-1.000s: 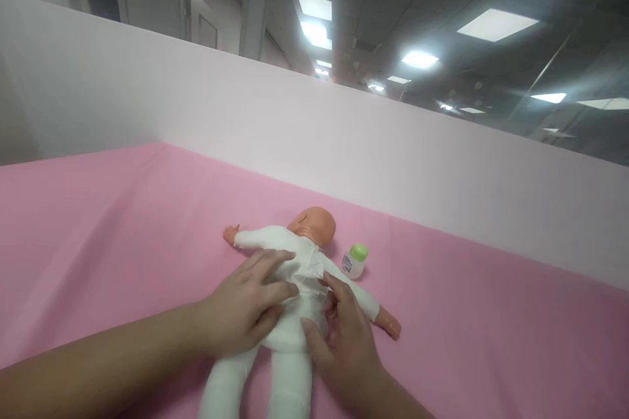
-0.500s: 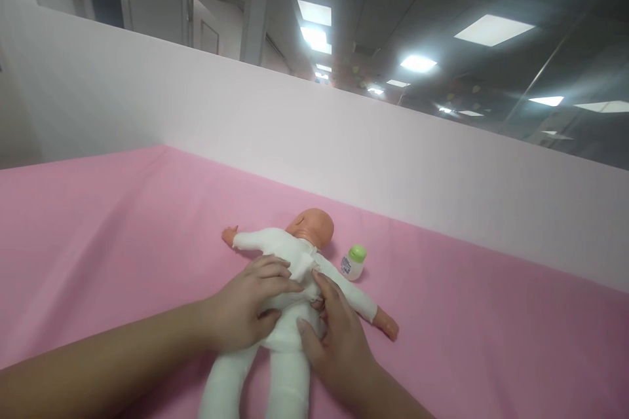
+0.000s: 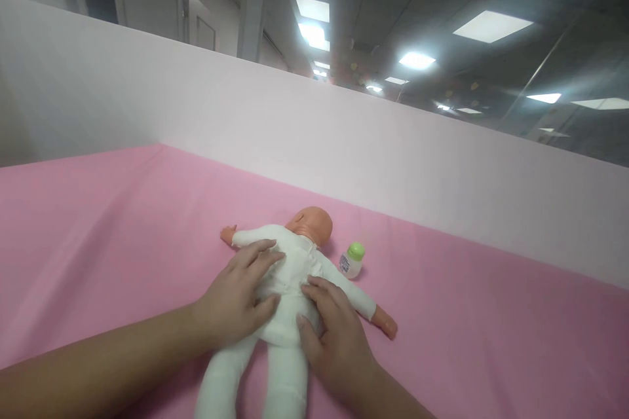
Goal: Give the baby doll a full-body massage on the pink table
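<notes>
A baby doll point(image 3: 289, 321) with a white cloth body lies stretched out on the pink sheet point(image 3: 466, 327), its head away from me and its arms spread. Its legs run toward me past the lower edge of the view. My left hand point(image 3: 240, 294) rests on the left side of the doll's torso, fingers spread. On the right side of the torso lies my right hand point(image 3: 339, 334), thumb and fingers apart and slightly curved. Neither hand grips anything I can see. Right of the doll's head stands a small clear bottle point(image 3: 352, 260) with a green cap.
A low white wall point(image 3: 304, 124) runs behind the pink sheet, with glass above it. Ceiling lights point(image 3: 491, 26) and an open doorway point(image 3: 211, 23) show beyond. The doll's arm reaches out below the bottle on the right.
My left hand has shifted left and a little up on the torso, and its fingers have drawn away from the middle. The right fingers have moved slightly left and down, spreading flatter on the cloth.
</notes>
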### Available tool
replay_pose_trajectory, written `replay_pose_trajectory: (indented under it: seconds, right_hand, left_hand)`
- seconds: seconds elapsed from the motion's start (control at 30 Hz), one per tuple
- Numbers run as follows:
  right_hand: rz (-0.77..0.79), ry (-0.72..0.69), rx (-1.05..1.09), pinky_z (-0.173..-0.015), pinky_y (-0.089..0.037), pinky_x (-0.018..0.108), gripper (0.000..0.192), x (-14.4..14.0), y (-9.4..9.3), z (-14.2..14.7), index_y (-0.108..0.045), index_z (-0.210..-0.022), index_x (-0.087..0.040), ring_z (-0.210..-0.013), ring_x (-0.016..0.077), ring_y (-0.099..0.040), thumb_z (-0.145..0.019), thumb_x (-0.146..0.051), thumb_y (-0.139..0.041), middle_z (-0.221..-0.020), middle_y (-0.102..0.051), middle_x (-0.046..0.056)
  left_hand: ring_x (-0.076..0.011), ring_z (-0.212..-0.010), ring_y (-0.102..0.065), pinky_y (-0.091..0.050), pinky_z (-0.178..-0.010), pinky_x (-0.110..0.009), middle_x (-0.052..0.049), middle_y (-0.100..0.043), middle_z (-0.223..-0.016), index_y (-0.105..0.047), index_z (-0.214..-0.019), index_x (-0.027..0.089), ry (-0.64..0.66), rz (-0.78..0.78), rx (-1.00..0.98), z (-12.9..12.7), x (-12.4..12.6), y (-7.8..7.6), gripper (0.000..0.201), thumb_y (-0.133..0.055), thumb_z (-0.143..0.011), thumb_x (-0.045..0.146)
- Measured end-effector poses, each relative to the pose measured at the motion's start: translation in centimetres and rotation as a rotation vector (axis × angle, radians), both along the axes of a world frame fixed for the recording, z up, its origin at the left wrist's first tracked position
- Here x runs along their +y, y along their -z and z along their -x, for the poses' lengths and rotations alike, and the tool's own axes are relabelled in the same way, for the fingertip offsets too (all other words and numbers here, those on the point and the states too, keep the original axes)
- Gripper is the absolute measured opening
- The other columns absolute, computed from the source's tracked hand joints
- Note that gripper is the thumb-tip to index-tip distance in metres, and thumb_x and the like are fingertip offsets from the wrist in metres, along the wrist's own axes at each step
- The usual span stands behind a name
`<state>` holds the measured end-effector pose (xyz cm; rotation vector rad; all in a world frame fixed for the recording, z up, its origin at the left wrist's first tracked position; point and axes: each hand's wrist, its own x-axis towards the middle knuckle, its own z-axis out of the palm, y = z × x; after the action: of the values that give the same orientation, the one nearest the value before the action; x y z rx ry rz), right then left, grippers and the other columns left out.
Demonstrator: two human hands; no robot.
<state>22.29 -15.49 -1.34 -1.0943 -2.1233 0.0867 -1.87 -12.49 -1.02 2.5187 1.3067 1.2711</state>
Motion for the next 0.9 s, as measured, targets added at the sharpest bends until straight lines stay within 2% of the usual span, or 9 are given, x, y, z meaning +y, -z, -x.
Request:
replay_pose_trajectory:
  seconds: [0.1, 0.23, 0.33, 0.47, 0.6, 0.67, 0.8, 0.9]
  right_hand:
    - [-0.010, -0.015, -0.008, -0.109, -0.052, 0.053, 0.039, 0.0, -0.1, 0.0, -0.061, -0.129, -0.025, -0.127, 0.0282, -0.060, -0.090, -0.022, -0.062, -0.135, -0.064, 0.010]
    - [0.001, -0.033, -0.016, -0.107, -0.054, 0.053, 0.037, 0.2, -0.3, 0.0, -0.062, -0.127, -0.025, -0.123, 0.0279, -0.062, -0.091, -0.023, -0.061, -0.132, -0.066, 0.009]
    - [0.000, -0.040, -0.016, -0.107, -0.054, 0.051, 0.037, 0.3, -0.4, 0.0, -0.063, -0.127, -0.025, -0.122, 0.0275, -0.062, -0.090, -0.022, -0.062, -0.131, -0.067, 0.009]
    - [-0.008, -0.045, -0.015, -0.106, -0.054, 0.050, 0.037, 0.3, -0.4, 0.0, -0.063, -0.127, -0.024, -0.122, 0.0272, -0.063, -0.090, -0.022, -0.061, -0.130, -0.067, 0.009]
    - [-0.011, -0.055, -0.021, -0.106, -0.054, 0.051, 0.037, 0.2, -0.4, 0.0, -0.062, -0.128, -0.023, -0.122, 0.0276, -0.063, -0.091, -0.022, -0.060, -0.130, -0.067, 0.010]
    - [-0.013, -0.058, -0.022, -0.106, -0.054, 0.052, 0.037, 0.2, -0.5, 0.0, -0.062, -0.128, -0.023, -0.121, 0.0277, -0.063, -0.091, -0.022, -0.060, -0.130, -0.068, 0.010]
    - [-0.013, -0.053, -0.027, -0.107, -0.054, 0.052, 0.038, 0.2, -0.4, 0.0, -0.062, -0.129, -0.023, -0.123, 0.0280, -0.062, -0.091, -0.022, -0.061, -0.131, -0.067, 0.010]
    - [-0.011, -0.032, -0.040, -0.108, -0.053, 0.052, 0.037, 0.1, -0.3, 0.1, -0.062, -0.129, -0.023, -0.124, 0.0282, -0.061, -0.092, -0.022, -0.060, -0.134, -0.065, 0.010]
  left_hand:
    - [-0.0355, -0.137, -0.045, -0.044, -0.110, -0.056, -0.013, -0.046, -0.150, -0.053, -0.142, 0.025, 0.030, -0.028, 0.071, -0.1, -0.3, -0.4, 0.058, -0.060, -0.084, 0.022]
    - [-0.0335, -0.123, -0.055, -0.049, -0.104, -0.055, -0.013, -0.057, -0.132, -0.056, -0.140, 0.023, 0.047, 0.037, 0.100, -0.3, -0.8, -1.4, 0.058, -0.061, -0.082, 0.019]
    - [-0.0320, -0.119, -0.056, -0.049, -0.104, -0.054, -0.011, -0.060, -0.126, -0.058, -0.138, 0.023, 0.077, 0.027, 0.094, -0.5, -0.8, -1.8, 0.058, -0.060, -0.081, 0.016]
    - [-0.0334, -0.133, -0.050, -0.043, -0.112, -0.058, -0.011, -0.057, -0.141, -0.057, -0.141, 0.026, 0.125, 0.052, 0.128, -0.4, -0.7, -1.6, 0.060, -0.056, -0.083, 0.012]
    - [-0.0374, -0.149, -0.034, -0.038, -0.116, -0.063, -0.013, -0.042, -0.159, -0.049, -0.150, 0.024, 0.132, 0.116, 0.173, -0.1, -0.6, -1.2, 0.065, -0.054, -0.087, 0.012]
    - [-0.0376, -0.151, -0.031, -0.037, -0.117, -0.063, -0.014, -0.038, -0.162, -0.045, -0.153, 0.022, 0.129, 0.139, 0.186, 0.0, -0.7, -1.2, 0.066, -0.054, -0.088, 0.013]
    - [-0.0376, -0.150, -0.032, -0.036, -0.118, -0.062, -0.017, -0.040, -0.160, -0.043, -0.153, 0.017, 0.063, 0.172, 0.188, -0.2, -0.7, -1.2, 0.065, -0.055, -0.090, 0.019]
    - [-0.0394, -0.149, -0.033, -0.035, -0.117, -0.064, -0.018, -0.040, -0.160, -0.045, -0.152, 0.016, 0.007, 0.161, 0.196, -0.4, -0.3, -0.6, 0.064, -0.057, -0.090, 0.023]
